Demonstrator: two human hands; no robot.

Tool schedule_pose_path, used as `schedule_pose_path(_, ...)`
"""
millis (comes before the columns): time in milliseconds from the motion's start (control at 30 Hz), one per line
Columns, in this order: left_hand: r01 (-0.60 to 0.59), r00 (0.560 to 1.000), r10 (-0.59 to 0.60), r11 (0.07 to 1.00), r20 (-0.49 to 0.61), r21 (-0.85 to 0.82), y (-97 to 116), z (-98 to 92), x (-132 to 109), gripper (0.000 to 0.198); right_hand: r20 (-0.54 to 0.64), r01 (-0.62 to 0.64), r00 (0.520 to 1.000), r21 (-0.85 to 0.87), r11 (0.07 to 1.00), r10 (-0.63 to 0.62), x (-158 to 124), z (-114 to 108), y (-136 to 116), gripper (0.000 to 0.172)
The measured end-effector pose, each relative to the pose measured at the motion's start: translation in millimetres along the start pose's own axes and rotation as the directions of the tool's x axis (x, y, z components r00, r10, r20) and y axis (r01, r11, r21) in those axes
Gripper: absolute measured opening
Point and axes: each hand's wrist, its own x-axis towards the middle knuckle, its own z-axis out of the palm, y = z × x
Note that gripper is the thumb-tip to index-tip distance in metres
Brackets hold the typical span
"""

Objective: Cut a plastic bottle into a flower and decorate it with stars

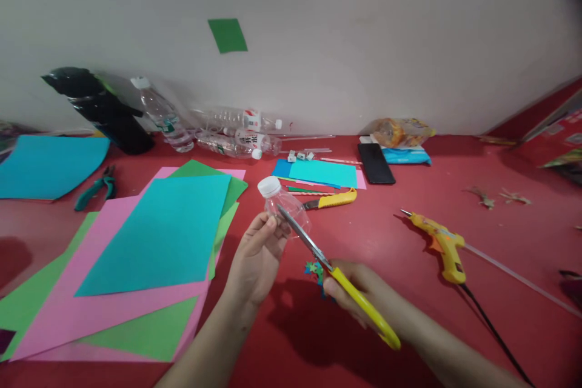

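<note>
My left hand (261, 251) pinches the cut-off top of a clear plastic bottle (293, 209), its white cap (268, 187) tilted up and to the left. In my right hand (357, 291) is a pair of scissors (359, 300) with yellow handles, held around the grip. The blades reach up and left against the clear plastic, close to my left fingertips. Whether the blades have the plastic between them I cannot tell. Small green and blue star-shaped pieces (313, 270) lie on the red table under the scissors, partly hidden by my right hand.
Blue, pink and green paper sheets (159, 242) cover the left, near teal pliers (96, 188). A yellow utility knife (336, 198) and a phone (376, 163) lie beyond my hands. At right rests a yellow glue gun (443, 245) with its cord. Several bottles (231, 144) line the wall.
</note>
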Motion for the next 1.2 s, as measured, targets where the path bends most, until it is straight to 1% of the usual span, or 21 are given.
schedule_pose_path(100, -0.004, 1.000, 0.004, 1.000, 0.009, -0.013, -2, -2.6, 0, 0.006, 0.021, -0.014, 1.000, 0.036, 0.999, 0.013, -2, -1, -3, 0.051)
schedule_pose_path(233, 0.034, 0.999, -0.033, 0.998, 0.022, -0.060, -6, -4.2, -1, 0.006, -0.047, -0.028, 0.998, 0.040, 0.999, 0.030, -2, 4, -3, 0.050)
schedule_pose_path(333, 0.092, 0.996, -0.092, 0.988, 0.001, -0.121, -10, -3.4, -2, 0.008, -0.043, -0.014, 0.999, 0.022, 1.000, 0.015, 0, 3, 2, 0.046)
schedule_pose_path(433, 0.148, 0.988, -0.152, 0.979, -0.014, -0.140, -12, -2.7, -3, 0.008, -0.021, -0.026, 0.999, 0.004, 1.000, 0.026, 3, -2, 4, 0.042)
schedule_pose_path(533, 0.177, 0.982, -0.185, 0.974, -0.046, -0.141, -13, -2.6, -3, 0.010, -0.019, -0.039, 0.999, -0.019, 0.999, 0.039, 5, -6, 3, 0.039)
schedule_pose_path(600, 0.190, 0.977, -0.201, 0.970, -0.064, -0.153, -13, -2.6, -3, 0.010, -0.021, -0.038, 0.999, -0.019, 0.999, 0.037, 5, -5, 4, 0.039)
schedule_pose_path(733, 0.193, 0.979, -0.202, 0.965, -0.032, -0.177, -12, -2.2, -3, 0.009, -0.047, -0.029, 0.999, -0.035, 0.999, 0.027, 4, 2, 9, 0.041)
schedule_pose_path(900, 0.178, 0.983, -0.183, 0.969, -0.017, -0.172, -13, -2.3, -2, 0.009, -0.047, 0.033, 0.998, -0.116, 0.993, -0.038, 3, 3, 13, 0.041)
schedule_pose_path(1067, 0.175, 0.983, -0.182, 0.969, -0.025, -0.174, -15, -1.9, -2, 0.012, -0.034, 0.034, 0.999, -0.119, 0.992, -0.038, 5, 3, 17, 0.045)
schedule_pose_path(1200, 0.173, 0.983, -0.180, 0.967, -0.023, -0.189, -15, -1.0, -2, 0.011, -0.070, 0.023, 0.997, -0.155, 0.988, -0.034, 6, 6, 24, 0.045)
